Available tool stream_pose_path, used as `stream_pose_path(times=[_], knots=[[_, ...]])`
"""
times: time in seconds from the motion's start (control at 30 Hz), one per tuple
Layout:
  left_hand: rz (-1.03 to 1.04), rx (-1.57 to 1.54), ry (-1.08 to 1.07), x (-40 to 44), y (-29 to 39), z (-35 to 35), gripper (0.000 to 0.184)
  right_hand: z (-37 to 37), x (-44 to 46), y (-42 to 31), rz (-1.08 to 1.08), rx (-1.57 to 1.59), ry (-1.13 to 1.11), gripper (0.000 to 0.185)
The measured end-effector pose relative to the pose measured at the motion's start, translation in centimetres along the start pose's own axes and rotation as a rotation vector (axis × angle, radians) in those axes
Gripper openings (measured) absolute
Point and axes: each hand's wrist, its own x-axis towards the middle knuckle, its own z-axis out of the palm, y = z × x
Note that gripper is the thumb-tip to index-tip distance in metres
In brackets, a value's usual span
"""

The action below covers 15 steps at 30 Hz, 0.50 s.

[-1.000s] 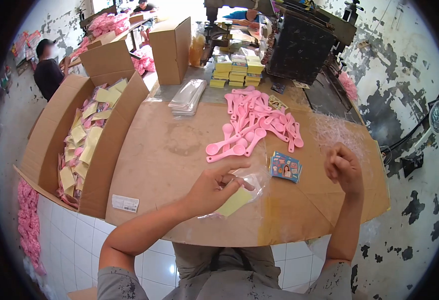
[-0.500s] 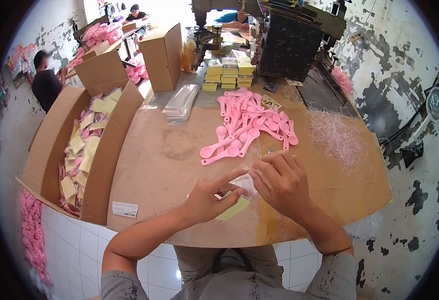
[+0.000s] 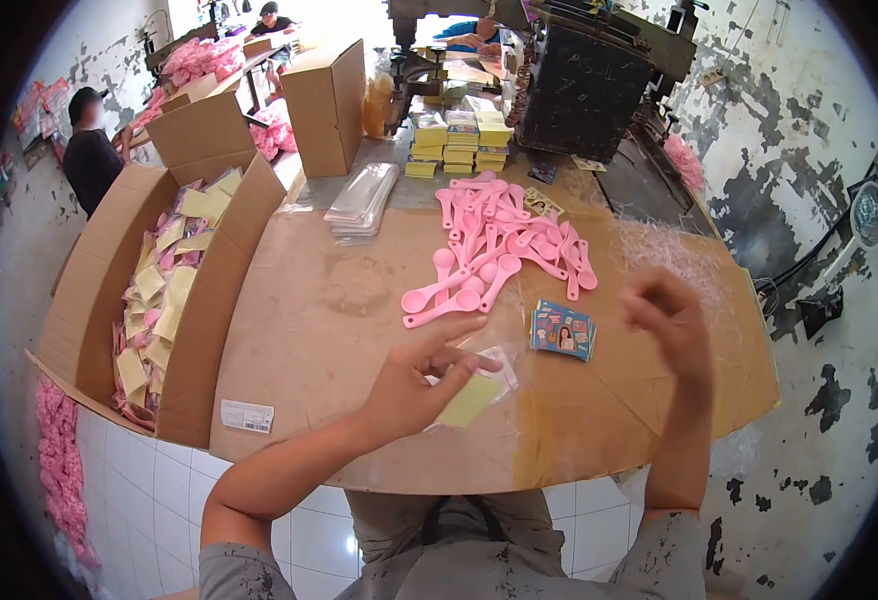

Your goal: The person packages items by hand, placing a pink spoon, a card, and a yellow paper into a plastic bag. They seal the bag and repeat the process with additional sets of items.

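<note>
Over the middle of the cardboard work surface, my left hand pinches a clear plastic bag with a pale yellow card in or against it. My right hand is raised at the right, slightly blurred, fingers curled in; whatever they hold is too small to make out. Between the hands lies a stack of blue printed cards. Beyond it is a heap of pink measuring spoons. A pile of thin clear plastic strips lies behind my right hand.
A carton of packed bags with yellow cards stands at the left. Clear bags are stacked near the back, beside card stacks. A black machine box stands behind. Other people are in the background.
My right hand has left the bag and swung right towards the plastic strips, uncovering the blue card stack. My left hand stays with the bag and yellow card.
</note>
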Motion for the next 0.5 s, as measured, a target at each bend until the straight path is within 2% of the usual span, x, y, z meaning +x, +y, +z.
stream_pose_path(times=[0.07,0.13,0.33,0.37,0.43,0.5], knots=[[-0.063,-0.116,0.008,0.2,0.4,-0.2,0.048,-8.7,-0.1,3.1,-0.116,0.204,-0.163,0.009],[-0.102,-0.181,0.013,0.3,0.8,-0.3,0.047,-16.2,1.0,7.7,-0.001,0.237,0.054,0.026],[-0.068,-0.205,0.045,0.5,-0.2,-0.3,0.04,-17.1,-1.7,11.1,0.086,-1.222,0.649,0.049],[-0.081,-0.235,0.046,0.6,-0.2,-0.3,0.038,-16.7,-1.8,11.2,0.036,-1.144,0.618,0.047],[-0.102,-0.279,0.053,1.0,-0.1,-0.2,0.034,-10.3,-0.9,6.9,-0.067,-0.984,0.561,0.045],[-0.127,-0.302,0.067,1.2,0.3,-0.2,0.031,-3.1,-0.1,3.6,-0.188,-0.799,0.398,0.04]])
